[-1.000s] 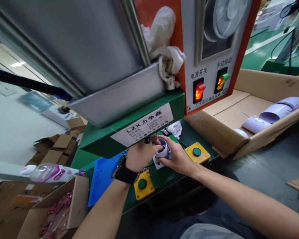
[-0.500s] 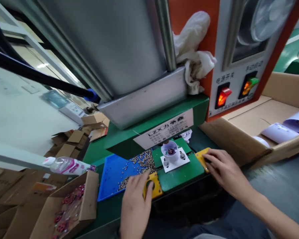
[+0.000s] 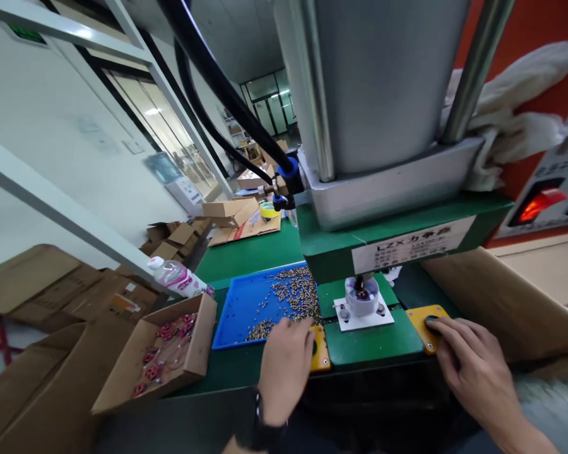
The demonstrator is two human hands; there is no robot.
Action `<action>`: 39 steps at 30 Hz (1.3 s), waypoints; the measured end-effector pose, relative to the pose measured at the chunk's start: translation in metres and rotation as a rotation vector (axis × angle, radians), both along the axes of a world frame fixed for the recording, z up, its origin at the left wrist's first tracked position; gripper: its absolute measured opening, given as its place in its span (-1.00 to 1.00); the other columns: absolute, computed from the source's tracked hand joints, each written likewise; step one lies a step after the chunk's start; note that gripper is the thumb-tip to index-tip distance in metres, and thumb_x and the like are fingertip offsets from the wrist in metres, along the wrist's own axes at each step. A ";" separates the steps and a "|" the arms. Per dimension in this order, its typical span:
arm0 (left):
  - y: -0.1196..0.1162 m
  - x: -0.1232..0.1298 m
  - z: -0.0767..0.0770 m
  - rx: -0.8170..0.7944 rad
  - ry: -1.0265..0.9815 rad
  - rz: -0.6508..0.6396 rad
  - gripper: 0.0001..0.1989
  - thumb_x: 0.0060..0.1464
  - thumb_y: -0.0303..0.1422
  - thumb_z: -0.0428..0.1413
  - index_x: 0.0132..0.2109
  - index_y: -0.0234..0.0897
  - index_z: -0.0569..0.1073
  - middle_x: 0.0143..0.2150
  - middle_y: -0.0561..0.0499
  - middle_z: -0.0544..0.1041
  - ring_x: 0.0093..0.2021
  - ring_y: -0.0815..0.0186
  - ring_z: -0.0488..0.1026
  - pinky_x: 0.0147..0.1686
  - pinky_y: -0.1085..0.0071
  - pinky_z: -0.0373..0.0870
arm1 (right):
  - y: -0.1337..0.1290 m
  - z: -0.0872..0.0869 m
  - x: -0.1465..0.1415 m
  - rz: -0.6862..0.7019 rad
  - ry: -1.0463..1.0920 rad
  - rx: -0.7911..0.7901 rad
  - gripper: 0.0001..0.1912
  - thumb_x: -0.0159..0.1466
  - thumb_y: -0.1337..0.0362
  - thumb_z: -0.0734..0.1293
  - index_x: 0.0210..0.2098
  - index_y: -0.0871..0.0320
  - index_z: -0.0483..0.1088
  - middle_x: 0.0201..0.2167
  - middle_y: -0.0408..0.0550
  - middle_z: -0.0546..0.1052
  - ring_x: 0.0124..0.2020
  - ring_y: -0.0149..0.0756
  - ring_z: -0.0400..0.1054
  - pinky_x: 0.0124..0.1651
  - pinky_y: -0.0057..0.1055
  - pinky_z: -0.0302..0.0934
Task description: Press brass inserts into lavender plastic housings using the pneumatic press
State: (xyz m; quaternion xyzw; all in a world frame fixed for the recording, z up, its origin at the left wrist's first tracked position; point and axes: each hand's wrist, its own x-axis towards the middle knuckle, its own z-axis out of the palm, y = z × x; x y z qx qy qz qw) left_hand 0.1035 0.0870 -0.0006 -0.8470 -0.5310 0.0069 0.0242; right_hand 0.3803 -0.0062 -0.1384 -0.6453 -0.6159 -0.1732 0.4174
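Note:
My left hand [image 3: 286,362] rests by the left yellow button box [image 3: 320,356], thumb side over its dark button and fingertips near the blue tray's corner. My right hand [image 3: 476,359] lies on the right yellow button box [image 3: 426,318], fingers stretched over its dark button [image 3: 432,320]. Neither hand holds anything that I can see. Between them, a white cup-shaped part [image 3: 362,304] sits upright on a white fixture plate [image 3: 345,323] with bolts. The dark tip of the press ram [image 3: 360,282] reaches down into the cup.
A blue tray [image 3: 239,309] of small metal pieces lies left of the press [image 3: 383,113]. Beside it stand a cardboard box [image 3: 196,353] holding red parts with wires, and a bottle [image 3: 180,277]. A larger carton [image 3: 511,302] is at the right. Black hoses [image 3: 231,94] run overhead.
My view has swung left, so the press appears further right. The ram tip has come down into the white cup. Both hands remain at the yellow button boxes.

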 end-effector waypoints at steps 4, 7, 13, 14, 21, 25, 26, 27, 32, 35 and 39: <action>0.055 0.008 -0.005 -0.070 0.109 0.025 -0.76 0.22 -0.29 -0.01 -0.07 -0.22 0.48 -0.13 -0.12 0.58 -0.06 0.14 0.49 -0.11 0.26 0.40 | 0.001 -0.001 -0.003 -0.001 0.023 0.024 -0.75 0.29 0.33 0.20 -0.05 0.14 0.36 -0.17 0.05 0.53 -0.12 -0.07 0.32 -0.02 -0.03 0.25; 0.078 0.016 -0.014 -0.135 0.144 0.015 -0.79 0.08 -0.26 0.12 -0.18 -0.28 0.50 -0.20 -0.18 0.59 -0.16 0.07 0.55 -0.25 0.27 0.44 | 0.001 0.001 -0.004 -0.002 0.051 0.025 -0.77 0.30 0.32 0.21 -0.06 0.14 0.36 -0.14 0.05 0.51 -0.10 -0.09 0.33 -0.02 -0.04 0.24; 0.075 0.028 -0.017 -0.154 0.139 0.008 -0.79 0.09 -0.50 0.01 -0.17 -0.33 0.50 -0.17 -0.25 0.58 -0.11 0.08 0.55 -0.21 0.26 0.44 | 0.001 0.019 -0.011 0.000 0.206 0.060 -0.77 0.32 0.33 0.20 -0.04 0.12 0.33 -0.12 0.06 0.48 -0.08 -0.12 0.35 -0.02 -0.07 0.25; 0.074 0.028 -0.017 -0.153 0.134 0.015 -0.79 0.09 -0.51 -0.01 -0.19 -0.33 0.50 -0.17 -0.24 0.59 -0.12 0.09 0.55 -0.21 0.27 0.44 | 0.003 0.024 -0.015 0.016 0.239 0.067 -0.77 0.32 0.33 0.20 -0.04 0.11 0.33 -0.11 0.05 0.47 -0.07 -0.12 0.35 -0.02 -0.09 0.25; 0.069 0.024 -0.023 -0.116 0.077 0.067 -0.77 0.17 -0.47 -0.06 -0.22 -0.28 0.50 -0.20 -0.17 0.59 -0.14 0.15 0.55 -0.22 0.31 0.42 | 0.034 0.064 -0.043 0.261 0.587 -0.023 -0.65 0.31 0.24 0.23 0.09 0.00 0.23 0.00 0.00 0.42 0.01 -0.15 0.34 0.04 -0.12 0.28; 0.068 0.019 -0.031 -0.090 0.046 0.068 -0.77 0.21 -0.39 -0.06 -0.22 -0.24 0.50 -0.20 -0.14 0.59 -0.12 0.17 0.53 -0.18 0.30 0.40 | 0.066 0.084 -0.056 0.539 0.748 -0.118 -0.28 0.25 0.21 0.31 0.30 -0.01 -0.09 0.20 0.09 0.27 0.19 -0.11 0.23 0.18 -0.05 0.21; 0.069 0.017 -0.033 -0.087 0.040 0.068 -0.77 0.21 -0.38 -0.06 -0.23 -0.23 0.50 -0.21 -0.13 0.59 -0.12 0.17 0.53 -0.17 0.30 0.39 | 0.073 0.087 -0.060 0.594 0.771 -0.145 -0.25 0.23 0.21 0.33 0.30 0.00 -0.10 0.19 0.10 0.28 0.19 -0.11 0.23 0.19 -0.04 0.19; 0.069 0.016 -0.034 -0.084 0.036 0.068 -0.77 0.21 -0.38 -0.06 -0.23 -0.22 0.50 -0.21 -0.13 0.59 -0.13 0.18 0.52 -0.16 0.30 0.38 | 0.078 0.090 -0.064 0.626 0.801 -0.151 -0.24 0.22 0.21 0.34 0.30 0.01 -0.10 0.17 0.11 0.31 0.17 -0.10 0.26 0.19 -0.04 0.20; 0.068 0.015 -0.034 -0.062 0.019 0.046 -0.74 0.20 -0.48 -0.10 -0.20 -0.24 0.49 -0.17 -0.12 0.58 -0.11 0.20 0.51 -0.14 0.32 0.37 | 0.076 0.085 -0.089 0.498 0.911 0.098 -0.22 0.21 0.24 0.36 0.30 -0.02 -0.10 0.16 0.13 0.32 0.15 -0.11 0.30 0.13 -0.11 0.28; 0.069 0.017 -0.031 -0.058 0.013 0.032 -0.68 0.22 -0.50 -0.16 -0.18 -0.27 0.49 -0.18 -0.13 0.58 -0.12 0.20 0.51 -0.15 0.32 0.37 | 0.055 0.073 -0.101 0.437 0.874 0.137 -0.24 0.21 0.27 0.36 0.30 -0.03 -0.06 0.16 0.13 0.33 0.17 -0.08 0.30 0.14 -0.06 0.29; 0.070 0.019 -0.029 -0.072 0.017 0.023 -0.67 0.24 -0.48 -0.18 -0.17 -0.25 0.48 -0.17 -0.10 0.58 -0.12 0.21 0.51 -0.16 0.34 0.36 | 0.026 0.063 -0.109 0.440 0.834 0.139 -0.23 0.22 0.30 0.35 0.31 -0.03 -0.08 0.14 0.11 0.38 0.16 -0.04 0.32 0.17 0.02 0.25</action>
